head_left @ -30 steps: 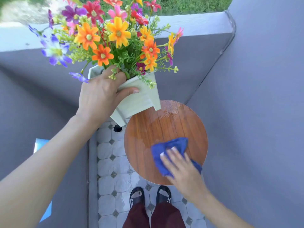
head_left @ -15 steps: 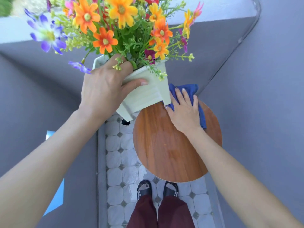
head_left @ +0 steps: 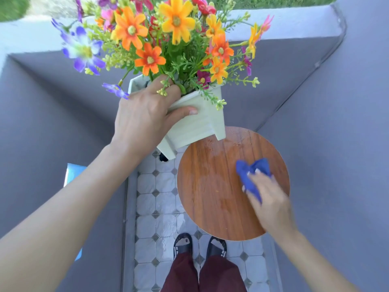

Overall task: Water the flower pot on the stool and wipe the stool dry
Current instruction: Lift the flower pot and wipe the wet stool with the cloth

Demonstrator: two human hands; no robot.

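My left hand (head_left: 145, 119) grips the rim of a white square flower pot (head_left: 200, 125) full of orange, yellow and purple flowers (head_left: 168, 39), holding it tilted in the air to the upper left of the stool. The round wooden stool top (head_left: 212, 186) shows wet streaks and drops near its far edge. My right hand (head_left: 271, 205) presses a bunched blue cloth (head_left: 252, 173) onto the right side of the stool top.
A narrow strip of white tiled floor (head_left: 151, 203) runs between grey walls (head_left: 336, 144) on both sides and ahead. A dark drain hole (head_left: 163, 158) lies under the pot. A blue object (head_left: 72, 171) shows at the left. My sandalled feet (head_left: 200, 247) stand by the stool.
My right hand has swept the blue cloth from the stool's near side to its far edge and back to the right side. The pot stays lifted in my left hand.
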